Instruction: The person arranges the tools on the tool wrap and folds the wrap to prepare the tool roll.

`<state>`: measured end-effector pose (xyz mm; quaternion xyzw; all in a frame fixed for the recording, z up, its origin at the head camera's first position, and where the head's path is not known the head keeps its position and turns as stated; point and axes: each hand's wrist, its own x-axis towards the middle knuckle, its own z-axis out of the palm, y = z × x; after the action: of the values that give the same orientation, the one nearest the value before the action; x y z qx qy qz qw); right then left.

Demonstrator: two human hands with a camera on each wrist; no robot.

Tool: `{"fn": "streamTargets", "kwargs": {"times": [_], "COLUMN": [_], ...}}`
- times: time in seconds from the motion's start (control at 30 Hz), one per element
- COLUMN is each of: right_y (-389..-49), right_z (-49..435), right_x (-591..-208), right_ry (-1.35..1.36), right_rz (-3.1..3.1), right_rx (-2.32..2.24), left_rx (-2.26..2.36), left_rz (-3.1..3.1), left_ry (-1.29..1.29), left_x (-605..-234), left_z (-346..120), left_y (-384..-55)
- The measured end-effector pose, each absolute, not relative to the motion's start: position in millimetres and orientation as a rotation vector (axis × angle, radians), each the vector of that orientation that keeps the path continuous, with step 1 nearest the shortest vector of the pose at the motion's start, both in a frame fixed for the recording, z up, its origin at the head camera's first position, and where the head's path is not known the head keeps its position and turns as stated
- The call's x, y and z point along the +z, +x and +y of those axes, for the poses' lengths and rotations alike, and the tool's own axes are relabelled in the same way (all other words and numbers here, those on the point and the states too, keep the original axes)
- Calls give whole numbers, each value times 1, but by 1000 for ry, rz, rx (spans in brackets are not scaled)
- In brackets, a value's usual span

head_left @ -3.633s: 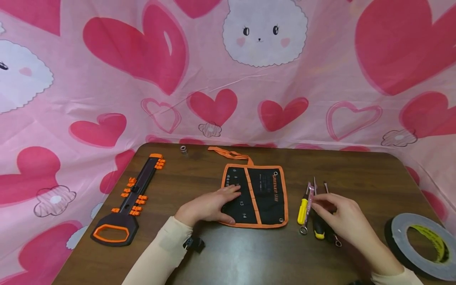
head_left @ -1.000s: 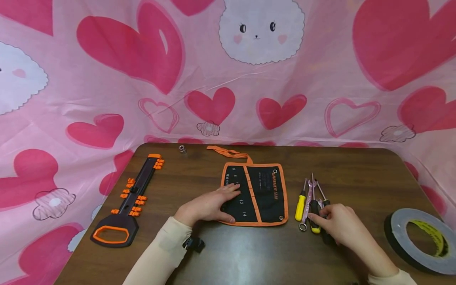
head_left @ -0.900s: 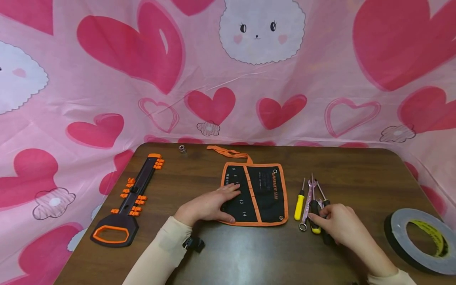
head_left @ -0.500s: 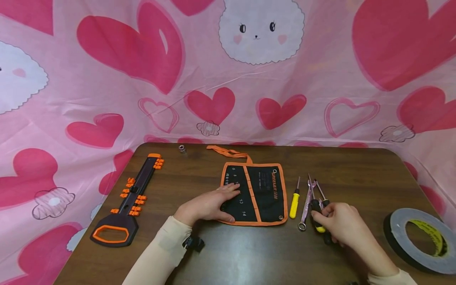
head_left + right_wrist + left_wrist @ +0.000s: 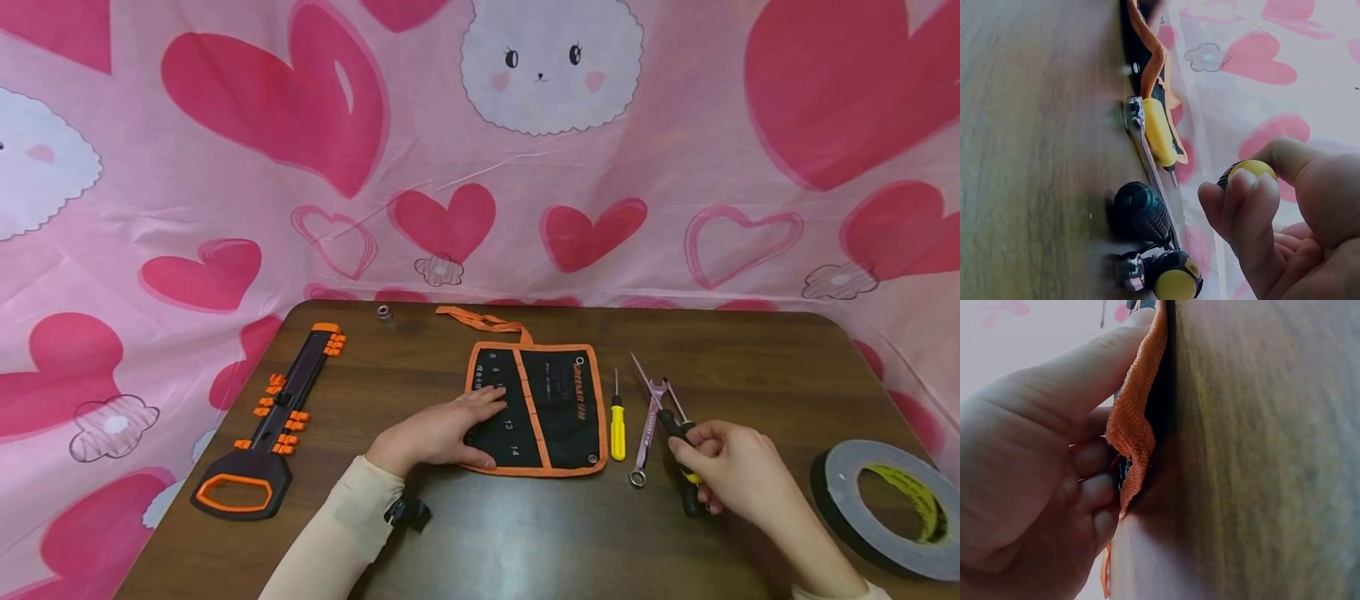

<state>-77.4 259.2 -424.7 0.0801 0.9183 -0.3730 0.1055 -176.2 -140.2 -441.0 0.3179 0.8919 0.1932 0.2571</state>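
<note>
My left hand (image 5: 442, 429) rests with extended fingers on the left part of a black tool pouch (image 5: 562, 417) edged in orange. In the left wrist view its orange edging (image 5: 1132, 419) rises beside the thumb. My right hand (image 5: 738, 467) pinches a screwdriver (image 5: 670, 421) by its black-and-yellow handle; the shaft slants up to the left over a wrench. In the right wrist view the handle's yellow end (image 5: 1254, 169) shows between thumb and fingers, raised off the table. Left of the wrench (image 5: 645, 446) lies a yellow-handled screwdriver (image 5: 618, 432). Under my right hand is a black-handled screwdriver (image 5: 690, 497).
A second wrench's ring end (image 5: 1130, 272) and a yellow-capped handle (image 5: 1175, 284) lie low in the right wrist view. A tape roll (image 5: 836, 533) stands at right. At left lies a black rail with orange clips (image 5: 288, 396); a small socket (image 5: 385, 313) sits near the back edge.
The yellow-handled screwdriver has shifted left, away from the wrench. My right hand has lifted a black-and-yellow screwdriver, its tip swinging left. My left hand stays put.
</note>
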Motion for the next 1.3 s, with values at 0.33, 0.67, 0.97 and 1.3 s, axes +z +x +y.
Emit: {"fn": "streamTargets", "kwargs": {"times": [0.33, 0.67, 0.97, 1.3], "right_y": [-79, -79, -78, -78], "right_z": [256, 259, 255, 254], "right_x": [-423, -428, -426, -427], "right_ry": [96, -123, -235, -256], "right_rz": [2780, 2924, 2960, 2995], "right_rx": [-1140, -1069, -1001, -970], "left_rx": [530, 549, 554, 574], "left_rz": [2435, 2417, 2400, 2393], "left_ry": [879, 940, 935, 923], "left_x": [-440, -442, -440, -441], "left_z": [-140, -138, -137, -138], "left_y": [-174, -173, -174, -174]}}
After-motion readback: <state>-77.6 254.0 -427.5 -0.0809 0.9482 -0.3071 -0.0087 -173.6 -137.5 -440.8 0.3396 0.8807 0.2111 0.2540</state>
